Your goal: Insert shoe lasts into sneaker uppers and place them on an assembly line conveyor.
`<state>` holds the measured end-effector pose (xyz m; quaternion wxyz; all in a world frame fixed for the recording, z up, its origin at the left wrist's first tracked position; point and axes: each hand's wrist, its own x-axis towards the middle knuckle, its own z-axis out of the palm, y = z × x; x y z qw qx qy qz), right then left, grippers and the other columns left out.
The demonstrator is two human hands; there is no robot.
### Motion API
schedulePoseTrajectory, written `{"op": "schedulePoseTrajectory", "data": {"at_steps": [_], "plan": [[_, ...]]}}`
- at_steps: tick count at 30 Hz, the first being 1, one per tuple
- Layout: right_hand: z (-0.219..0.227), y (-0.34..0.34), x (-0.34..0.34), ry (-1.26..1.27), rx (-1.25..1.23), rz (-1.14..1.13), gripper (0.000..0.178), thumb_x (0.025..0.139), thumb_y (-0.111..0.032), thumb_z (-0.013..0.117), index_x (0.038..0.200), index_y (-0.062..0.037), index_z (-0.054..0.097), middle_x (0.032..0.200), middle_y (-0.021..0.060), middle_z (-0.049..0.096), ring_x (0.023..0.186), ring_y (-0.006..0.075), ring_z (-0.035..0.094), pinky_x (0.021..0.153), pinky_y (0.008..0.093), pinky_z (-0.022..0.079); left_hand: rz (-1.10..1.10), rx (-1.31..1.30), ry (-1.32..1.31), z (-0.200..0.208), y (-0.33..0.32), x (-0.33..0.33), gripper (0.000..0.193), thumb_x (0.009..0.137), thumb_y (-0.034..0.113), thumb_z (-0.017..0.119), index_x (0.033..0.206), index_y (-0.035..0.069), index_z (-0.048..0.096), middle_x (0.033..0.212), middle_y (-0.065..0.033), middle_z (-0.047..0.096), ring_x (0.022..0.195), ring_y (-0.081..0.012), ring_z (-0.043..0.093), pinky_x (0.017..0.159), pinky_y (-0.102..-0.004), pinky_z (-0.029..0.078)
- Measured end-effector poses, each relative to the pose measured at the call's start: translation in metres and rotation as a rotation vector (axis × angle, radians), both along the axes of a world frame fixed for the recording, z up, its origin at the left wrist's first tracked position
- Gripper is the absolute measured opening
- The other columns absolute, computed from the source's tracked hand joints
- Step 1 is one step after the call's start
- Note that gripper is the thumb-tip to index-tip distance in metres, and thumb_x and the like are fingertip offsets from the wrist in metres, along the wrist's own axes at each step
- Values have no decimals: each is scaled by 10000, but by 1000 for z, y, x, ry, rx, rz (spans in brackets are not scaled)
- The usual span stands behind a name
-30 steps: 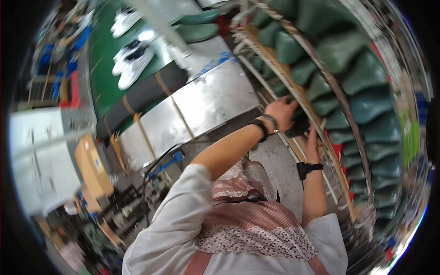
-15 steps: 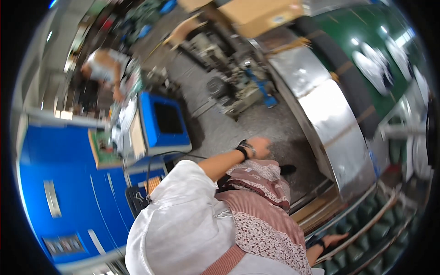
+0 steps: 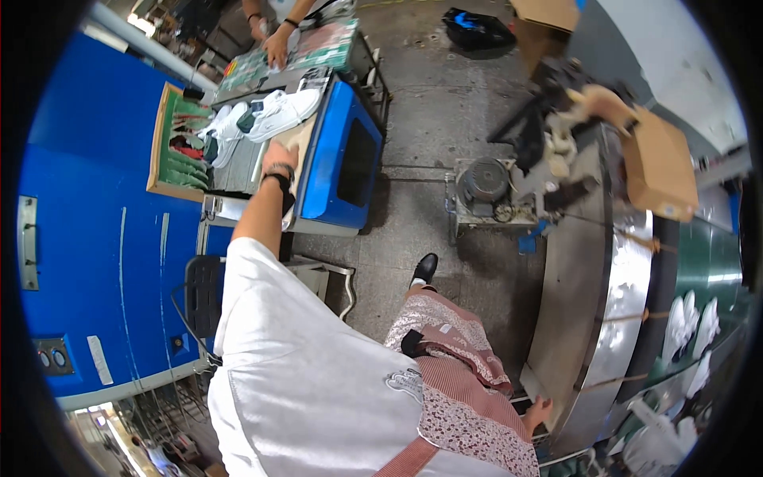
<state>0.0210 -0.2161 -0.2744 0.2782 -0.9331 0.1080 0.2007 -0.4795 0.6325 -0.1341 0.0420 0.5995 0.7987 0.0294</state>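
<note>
My left hand is stretched out over the light board on top of a blue-fronted machine. Its fingers are apart, and I see nothing held in them. Just beyond it lie white sneakers, one white sneaker on its side and another white sneaker to its left. My right hand hangs low at my right side, close to the side panel of a conveyor. Its fingers are loosely bent and partly apart, with nothing visible in them.
Across the bench, a co-worker's hands rest over a green-patterned surface. A motor stands on the floor ahead. The metal-edged conveyor runs along my right, carrying white shoes. A black chair is left, a cardboard box right.
My view has turned left toward the blue machine. My left hand has gone from in front of my apron out to the board beside the sneakers. My right hand stays low.
</note>
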Motion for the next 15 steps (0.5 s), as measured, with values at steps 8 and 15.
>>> {"op": "schedulePoseTrajectory", "data": {"at_steps": [8, 15], "plan": [[68, 137, -13, 180, 17, 200, 615, 928, -124, 670, 1462, 64, 430, 1469, 198, 495, 1349, 304, 490, 1119, 388, 375, 256, 88, -143, 7, 158, -69, 931, 775, 615, 721, 1375, -65, 508, 1398, -312, 536, 1308, -430, 535, 1090, -469, 440], [90, 153, -4, 254, -8, 172, 593, 914, -143, 673, 1448, 2, 461, 1159, 85, 622, 909, 171, 607, 689, 340, 496, 338, -32, -103, 18, 170, -71, 822, 803, 640, 703, 1331, 21, 583, 1317, -223, 646, 1236, -377, 616, 1032, -463, 490]]}}
